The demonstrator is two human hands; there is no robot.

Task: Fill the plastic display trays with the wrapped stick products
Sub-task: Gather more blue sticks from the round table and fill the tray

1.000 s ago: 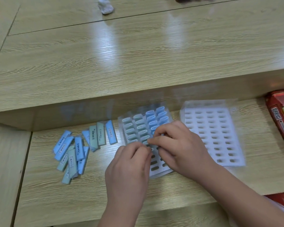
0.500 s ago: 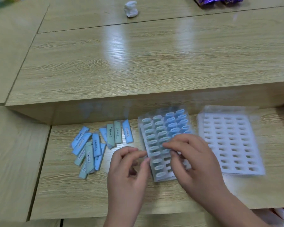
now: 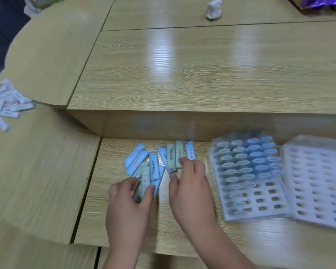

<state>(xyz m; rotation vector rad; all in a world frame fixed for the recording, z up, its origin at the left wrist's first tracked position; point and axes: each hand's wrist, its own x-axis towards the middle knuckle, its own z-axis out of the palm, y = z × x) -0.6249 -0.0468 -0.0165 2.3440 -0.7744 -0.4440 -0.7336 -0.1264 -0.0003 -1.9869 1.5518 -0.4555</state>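
Note:
A loose pile of blue and pale green wrapped sticks (image 3: 153, 162) lies on the lower desk surface. My left hand (image 3: 128, 208) grips a few sticks at the pile's near end between thumb and fingers. My right hand (image 3: 190, 191) pinches the near end of a green stick (image 3: 171, 158) in the row beside the pile. To the right sits a clear plastic tray (image 3: 260, 204) whose far rows hold upright sticks, while its near right slots are bare. An unfilled white tray (image 3: 318, 183) lies further right, overlapping its edge.
A raised desk tier (image 3: 182, 74) runs behind the work area. Scattered white wrappers (image 3: 6, 105) lie at the far left. A crumpled white lump (image 3: 213, 8) and purple packaging (image 3: 318, 2) sit at the back.
Both hands left the partly filled tray and moved left to the stick pile. The view swung left, so the trays now sit at the right.

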